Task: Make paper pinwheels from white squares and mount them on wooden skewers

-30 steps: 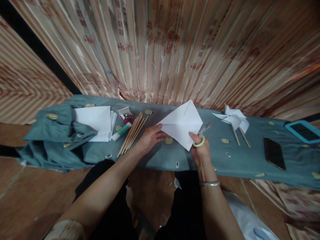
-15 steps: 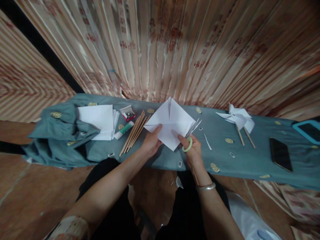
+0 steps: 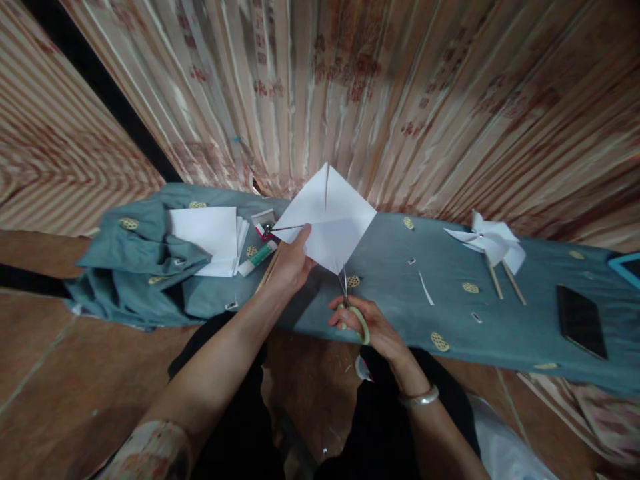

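Note:
My left hand grips a square sheet of white paper by its lower left side, thumb on top. Slits run inward from the paper's top and left corners. My right hand has its fingers in the handles of light-green scissors. The scissor blades are at the paper's bottom corner, slightly parted. Wooden sticks lie partly hidden under my left hand and forearm. Close by are a green-and-white tube and a small open box of metal pins.
A stack of white paper lies at the left of the cloth-covered bench. At the right are white paper pinwheels on sticks, a black phone and a blue-edged device. A thin paper strip lies mid-bench. A curtain hangs behind.
My left hand has raised the paper and turned it slightly. My right hand has let go of the paper's edge, moved down and swung the scissors round to its bottom corner.

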